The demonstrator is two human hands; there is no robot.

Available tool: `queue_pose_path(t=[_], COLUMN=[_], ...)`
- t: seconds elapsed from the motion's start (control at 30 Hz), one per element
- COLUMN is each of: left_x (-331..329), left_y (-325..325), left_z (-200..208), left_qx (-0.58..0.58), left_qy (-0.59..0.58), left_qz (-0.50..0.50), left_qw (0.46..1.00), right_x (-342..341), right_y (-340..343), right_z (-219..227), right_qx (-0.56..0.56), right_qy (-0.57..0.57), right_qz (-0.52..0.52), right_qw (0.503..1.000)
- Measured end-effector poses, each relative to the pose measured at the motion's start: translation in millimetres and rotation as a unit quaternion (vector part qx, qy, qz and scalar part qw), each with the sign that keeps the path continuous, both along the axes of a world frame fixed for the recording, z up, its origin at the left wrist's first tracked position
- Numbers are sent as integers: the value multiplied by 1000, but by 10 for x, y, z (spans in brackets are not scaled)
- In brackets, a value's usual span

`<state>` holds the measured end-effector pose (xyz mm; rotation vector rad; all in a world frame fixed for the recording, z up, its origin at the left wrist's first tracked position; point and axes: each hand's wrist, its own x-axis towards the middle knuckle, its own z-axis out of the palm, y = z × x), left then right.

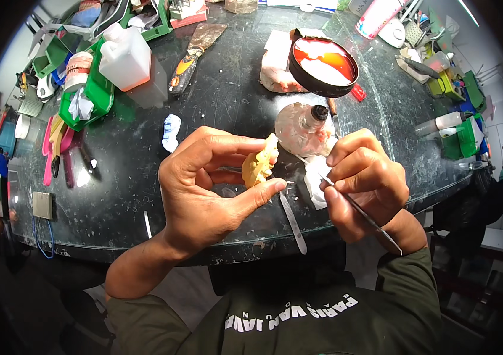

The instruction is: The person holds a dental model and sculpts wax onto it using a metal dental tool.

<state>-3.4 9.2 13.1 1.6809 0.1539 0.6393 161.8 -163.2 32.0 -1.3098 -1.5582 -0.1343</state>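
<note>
Between the thumb and fingers of my left hand is a small yellow dental cast, tipped on its side above the table. My right hand pinches a thin metal dental carver. One bent end of the carver sticks out below the hand; its other end points toward the spirit lamp and stays apart from the cast. The glass spirit lamp with a black top stands just beyond both hands. A white plaster piece lies partly behind my right fingers. A flat metal knife rests below the cast.
A black round tin holding red, glossy material leans by a pale block. Farther left are a scraper, a white plastic bottle and a green bin. A pale blue-white piece lies beyond my left hand.
</note>
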Motion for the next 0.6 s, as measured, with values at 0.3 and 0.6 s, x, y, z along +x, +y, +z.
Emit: queue_pose_path(t=[0.3,0.6], left_x=[-18,-33], left_y=[-3,-3], left_z=[9,26], left_qx=[-2,-6], left_qy=[2,-3], left_qz=[-8,-8], left_qw=[1000,1000], right_x=[-100,-97], right_y=[23,29], right_z=[-4,-27], right_qx=[4,-12], right_qy=[10,-26], right_qz=[13,19], right_qw=[1000,999])
